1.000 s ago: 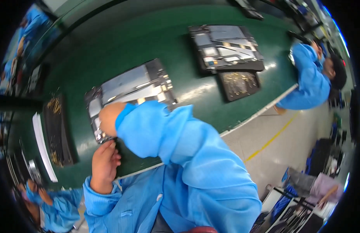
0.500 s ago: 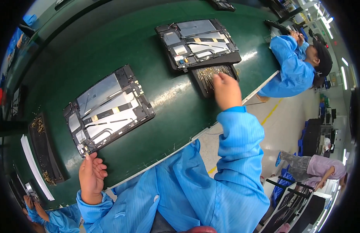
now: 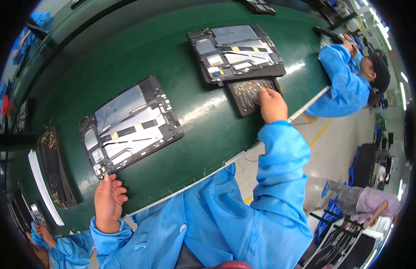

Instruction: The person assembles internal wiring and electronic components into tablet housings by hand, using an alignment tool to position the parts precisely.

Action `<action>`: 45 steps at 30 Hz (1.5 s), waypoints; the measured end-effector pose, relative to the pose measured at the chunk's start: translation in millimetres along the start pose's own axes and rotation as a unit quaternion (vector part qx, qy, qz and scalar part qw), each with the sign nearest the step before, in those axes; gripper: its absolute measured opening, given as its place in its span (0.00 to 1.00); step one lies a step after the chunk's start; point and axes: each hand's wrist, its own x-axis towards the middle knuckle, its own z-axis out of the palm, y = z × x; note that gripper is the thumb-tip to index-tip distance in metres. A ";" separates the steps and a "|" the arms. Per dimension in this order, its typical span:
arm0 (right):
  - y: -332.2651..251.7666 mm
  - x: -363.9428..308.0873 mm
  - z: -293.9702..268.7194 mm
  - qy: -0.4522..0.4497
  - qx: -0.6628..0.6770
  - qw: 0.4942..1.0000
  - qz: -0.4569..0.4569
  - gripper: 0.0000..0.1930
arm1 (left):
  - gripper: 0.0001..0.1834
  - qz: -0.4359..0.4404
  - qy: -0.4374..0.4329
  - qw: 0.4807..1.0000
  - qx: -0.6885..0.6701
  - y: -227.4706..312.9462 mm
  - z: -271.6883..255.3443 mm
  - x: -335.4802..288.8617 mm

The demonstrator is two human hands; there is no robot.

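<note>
My left hand (image 3: pixel 110 197) is at the near left corner of an opened tablet (image 3: pixel 132 125), its thumb and forefinger closed at that corner and the other fingers loosely curled. The tablet lies with its inside up, showing silver battery panels, dark strips and small boards. Above a black tray (image 3: pixel 240 101) of thin, gold-tipped wires (image 3: pixel 249 92), my right hand (image 3: pixel 274 105) has thumb and forefinger pinched together. Whatever is between those fingertips is too small to make out. Just beyond the tray, a second opened tablet (image 3: pixel 237 51) rests on a black slab and overhangs the tray.
On the left, a long black tray (image 3: pixel 55 166) holds small gold pieces at both ends, beside a white strip (image 3: pixel 42 188). The green table's near edge (image 3: pixel 185 188) runs in front of me. Co-workers in blue sit at right (image 3: pixel 347 80) and lower left (image 3: pixel 67 251).
My right hand has shifted slightly right and toward me over the wire tray, its pinch kept. My left hand remains at the tablet's corner. The whole view has shifted a little.
</note>
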 end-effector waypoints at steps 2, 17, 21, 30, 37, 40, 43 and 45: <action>-0.1 -11.1 -11.8 0.006 0.025 1.000 -0.006 0.18 | 0.16 0.000 0.001 1.000 0.025 1.1 1.9 -3.9; -96.4 -151.2 4.9 -0.681 0.221 0.679 -0.162 0.11 | 0.14 0.521 -0.218 0.710 0.421 -3.1 55.3 -25.0; -99.4 -153.1 21.7 -0.716 0.259 0.646 0.047 0.12 | 0.12 0.569 -0.149 0.688 0.425 -9.4 55.7 -11.1; -106.2 -144.8 48.0 -0.322 0.570 0.746 0.122 0.18 | 0.09 0.515 0.025 0.655 0.552 -11.7 84.9 19.3; -98.2 -151.8 69.4 -0.222 0.513 0.820 -0.121 0.17 | 0.08 0.534 0.045 0.621 0.571 -12.3 91.8 21.2; -93.6 -150.5 80.2 -0.179 0.503 0.815 -0.224 0.15 | 0.08 0.532 0.048 0.617 0.578 -12.3 92.5 21.1; -93.3 -151.4 84.4 -0.152 0.499 0.813 -0.257 0.14 | 0.08 0.524 0.040 0.625 0.578 -10.2 93.0 20.6; -92.8 -151.9 87.0 -0.145 0.496 0.814 -0.266 0.13 | 0.08 0.524 0.040 0.625 0.578 -10.1 92.7 21.4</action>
